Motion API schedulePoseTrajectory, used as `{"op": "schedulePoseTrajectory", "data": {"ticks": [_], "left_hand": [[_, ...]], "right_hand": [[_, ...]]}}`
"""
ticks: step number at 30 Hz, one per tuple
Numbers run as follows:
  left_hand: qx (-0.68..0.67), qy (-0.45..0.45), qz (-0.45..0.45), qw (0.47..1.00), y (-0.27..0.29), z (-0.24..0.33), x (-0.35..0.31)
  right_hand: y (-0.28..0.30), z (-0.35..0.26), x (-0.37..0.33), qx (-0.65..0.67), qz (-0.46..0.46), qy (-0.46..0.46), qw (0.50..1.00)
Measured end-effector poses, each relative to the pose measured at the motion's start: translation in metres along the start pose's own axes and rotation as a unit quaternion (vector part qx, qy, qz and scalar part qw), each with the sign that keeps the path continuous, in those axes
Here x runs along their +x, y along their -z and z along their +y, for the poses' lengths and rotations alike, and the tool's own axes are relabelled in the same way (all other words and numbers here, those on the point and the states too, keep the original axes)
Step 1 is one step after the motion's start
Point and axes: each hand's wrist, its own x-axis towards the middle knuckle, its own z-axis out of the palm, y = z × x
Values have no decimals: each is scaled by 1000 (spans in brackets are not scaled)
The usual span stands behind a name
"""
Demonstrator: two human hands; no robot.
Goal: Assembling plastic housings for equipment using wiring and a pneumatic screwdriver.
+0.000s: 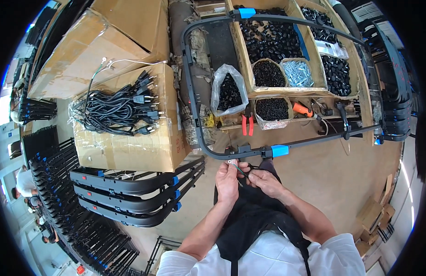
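In front of my apron, my left hand (227,181) pinches the wire end of a black power cord (255,167), where a green lead and a white-tipped lead show. Close beside it, my right hand (265,182) has its fingers closed around the same cord. Just beyond both hands runs the near side of a large black rounded frame (208,146) with blue pieces on it. It lies across the bench and the parts bins. A bundle of black power cords with plugs (116,108) rests on a cardboard box (125,154) to the left.
Wooden bins (309,89) hold black plastic parts and screws. A plastic bag of black parts (230,92), red-handled pliers (247,123) and an orange power tool (302,109) lie along their near side. Black frames (125,186) are stacked at left; more stand at right.
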Motion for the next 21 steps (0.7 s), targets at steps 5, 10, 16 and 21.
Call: {"op": "schedulePoseTrajectory", "data": {"ticks": [5, 10, 16, 21], "left_hand": [[75, -52, 8, 996, 8, 0, 0], [333, -204, 123, 912, 55, -19, -21], [435, -198, -133, 869, 74, -42, -28], [319, -152, -228, 907, 71, -41, -12]], "right_hand": [[-8, -23, 6, 20, -26, -8, 999], [-11, -28, 24, 33, 1, 21, 999], [-27, -34, 31, 118, 21, 17, 993], [-32, -39, 29, 26, 47, 24, 998]]}}
